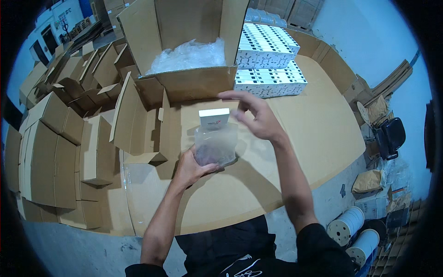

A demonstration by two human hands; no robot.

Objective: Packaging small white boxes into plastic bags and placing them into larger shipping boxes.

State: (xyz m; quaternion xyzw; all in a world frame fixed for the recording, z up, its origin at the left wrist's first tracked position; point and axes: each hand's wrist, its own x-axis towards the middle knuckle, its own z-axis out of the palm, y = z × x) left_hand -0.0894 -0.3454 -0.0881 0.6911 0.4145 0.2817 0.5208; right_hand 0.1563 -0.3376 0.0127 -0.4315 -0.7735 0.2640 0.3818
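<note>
Two hands work at centre: our left hand [190, 167] grips the clear plastic bag [216, 144], a small white box [214, 118] poking from its mouth at twelve o'clock. Our right hand [255, 115], fingers spread, holds nothing, just beside the box at three o'clock.

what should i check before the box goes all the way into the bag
1. Left hand grips the clear plastic bag at its bottom: ok.
2. Small white box sits in the bag mouth, upper part sticking out: ok.
3. Right hand open above the box, not holding it: ok.
4. Bag mouth fully clear of the box edges: cannot tell.
5. Cardboard-covered table bare right of the bag: ok.
</note>
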